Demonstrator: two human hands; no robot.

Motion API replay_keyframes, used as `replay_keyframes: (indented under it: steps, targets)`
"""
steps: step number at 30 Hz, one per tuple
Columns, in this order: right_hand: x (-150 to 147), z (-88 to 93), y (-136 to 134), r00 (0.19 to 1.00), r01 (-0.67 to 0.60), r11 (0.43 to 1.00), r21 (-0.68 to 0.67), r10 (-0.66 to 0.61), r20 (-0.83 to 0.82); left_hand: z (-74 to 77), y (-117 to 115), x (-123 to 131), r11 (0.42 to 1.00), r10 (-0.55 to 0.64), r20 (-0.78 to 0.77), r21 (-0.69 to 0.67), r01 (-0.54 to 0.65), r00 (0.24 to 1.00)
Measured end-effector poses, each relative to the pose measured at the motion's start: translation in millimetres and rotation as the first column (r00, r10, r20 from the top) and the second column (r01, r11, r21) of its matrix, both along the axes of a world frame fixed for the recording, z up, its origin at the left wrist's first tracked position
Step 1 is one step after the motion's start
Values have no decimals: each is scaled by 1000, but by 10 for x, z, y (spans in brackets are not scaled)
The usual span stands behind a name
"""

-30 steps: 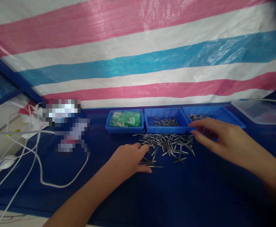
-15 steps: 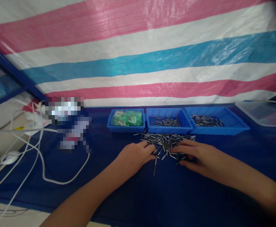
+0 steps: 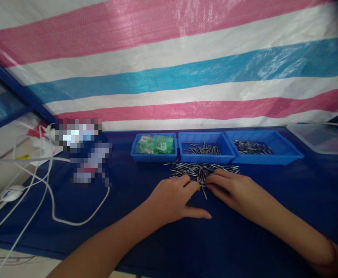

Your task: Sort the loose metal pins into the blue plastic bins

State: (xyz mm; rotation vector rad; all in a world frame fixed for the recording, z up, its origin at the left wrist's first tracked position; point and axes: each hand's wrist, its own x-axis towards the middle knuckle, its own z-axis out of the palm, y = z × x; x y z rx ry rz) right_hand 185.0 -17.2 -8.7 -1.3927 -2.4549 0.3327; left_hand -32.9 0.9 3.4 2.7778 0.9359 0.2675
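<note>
A pile of thin metal rods (image 3: 195,169) lies loose on the dark blue table in front of the bins. My left hand (image 3: 176,197) rests at the pile's near left side, its thumb stretched away and its fingers bent over the rods. Across from it, my right hand (image 3: 229,187) has its fingertips and thumb drawn together at the pile's near right edge; what lies between them is hidden. One rod (image 3: 204,192) sticks out toward me between the hands. More rods fill part of the middle blue bin (image 3: 183,158) and the right blue bin (image 3: 284,157).
The left blue bin (image 3: 154,158) holds green packets (image 3: 163,144). A clear plastic lid (image 3: 319,139) lies at the back right. White cables (image 3: 70,223) loop over the left side near blurred items (image 3: 92,162). A striped sheet (image 3: 169,85) hangs behind.
My left thumb has spread away from its fingers, and that hand has moved slightly right. My right hand has shifted left, its thumb now closer to the fingers. The near rods are pushed closer together.
</note>
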Motion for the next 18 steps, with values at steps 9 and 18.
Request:
replay_keyframes:
  steps: [9,18]
  targets:
    - [-44,4,-36,999,26,997,68,-23,-43,-113,-27,75,996,4,-105,88,6,994]
    - [-72,-9,-67,990,67,982,179,-44,-131,-193,7,90,995,75,-4,69,-75,997]
